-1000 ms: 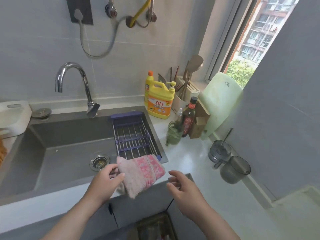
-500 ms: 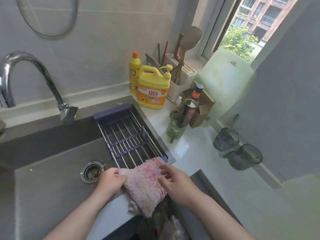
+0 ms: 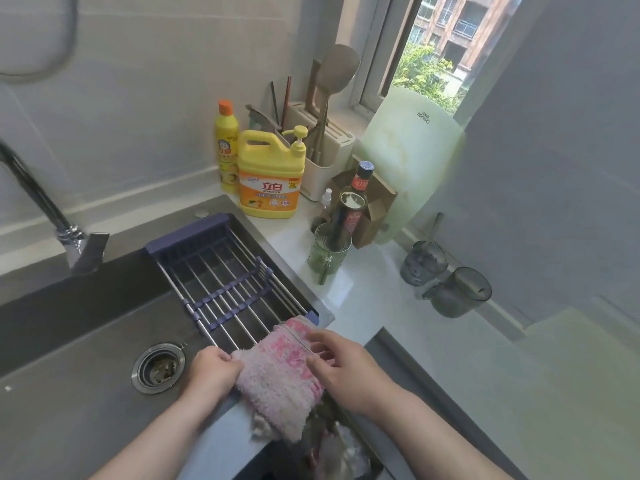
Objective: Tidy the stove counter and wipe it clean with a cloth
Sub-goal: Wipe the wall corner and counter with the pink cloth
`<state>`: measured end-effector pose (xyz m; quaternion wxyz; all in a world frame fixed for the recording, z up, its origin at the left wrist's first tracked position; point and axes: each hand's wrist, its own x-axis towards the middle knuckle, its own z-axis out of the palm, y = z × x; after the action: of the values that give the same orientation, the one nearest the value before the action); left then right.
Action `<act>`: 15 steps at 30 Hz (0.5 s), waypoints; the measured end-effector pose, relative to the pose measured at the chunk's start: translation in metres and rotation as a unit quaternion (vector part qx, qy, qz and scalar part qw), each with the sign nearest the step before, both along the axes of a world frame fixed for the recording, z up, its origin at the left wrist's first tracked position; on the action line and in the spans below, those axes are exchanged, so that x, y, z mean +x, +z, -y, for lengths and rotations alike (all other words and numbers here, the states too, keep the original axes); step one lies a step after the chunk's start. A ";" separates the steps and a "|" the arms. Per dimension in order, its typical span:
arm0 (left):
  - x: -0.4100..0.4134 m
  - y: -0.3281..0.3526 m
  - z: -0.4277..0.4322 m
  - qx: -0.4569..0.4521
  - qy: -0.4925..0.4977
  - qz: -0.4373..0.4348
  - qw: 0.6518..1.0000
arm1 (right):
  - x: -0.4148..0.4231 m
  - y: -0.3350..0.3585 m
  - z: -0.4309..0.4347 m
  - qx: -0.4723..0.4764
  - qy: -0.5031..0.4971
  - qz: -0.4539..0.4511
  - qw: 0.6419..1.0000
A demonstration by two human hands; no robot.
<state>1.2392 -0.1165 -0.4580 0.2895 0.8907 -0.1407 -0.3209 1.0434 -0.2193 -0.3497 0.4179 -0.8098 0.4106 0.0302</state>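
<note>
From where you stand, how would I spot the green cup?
Start at the steel sink. On the white counter right of its purple rack stands the green cup, before a dark bottle. Unlike the two grey cups farther right, it is ribbed and green-tinted.

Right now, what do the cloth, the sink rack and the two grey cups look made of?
The cloth: soft terry or microfibre, pink and white, fuzzy pile. The sink rack: glossy metal rods, likely stainless steel, with matte purple plastic ends. The grey cups: smoky see-through plastic, probably; glass is possible.
</note>
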 end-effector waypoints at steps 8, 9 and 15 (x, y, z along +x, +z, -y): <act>-0.006 0.008 -0.001 -0.097 0.046 -0.071 0.992 | -0.005 -0.003 -0.010 0.003 -0.017 -0.003 1.000; -0.006 0.009 -0.001 -0.102 0.056 -0.092 0.989 | -0.005 -0.004 -0.011 0.005 -0.020 -0.002 1.000; -0.010 0.034 0.004 -0.128 0.034 -0.248 0.960 | -0.009 0.000 -0.013 0.015 -0.037 0.013 0.999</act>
<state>1.2290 -0.1205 -0.4243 0.4375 0.7432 -0.0740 -0.5007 1.0346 -0.2060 -0.3497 0.4363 -0.7880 0.4342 0.0105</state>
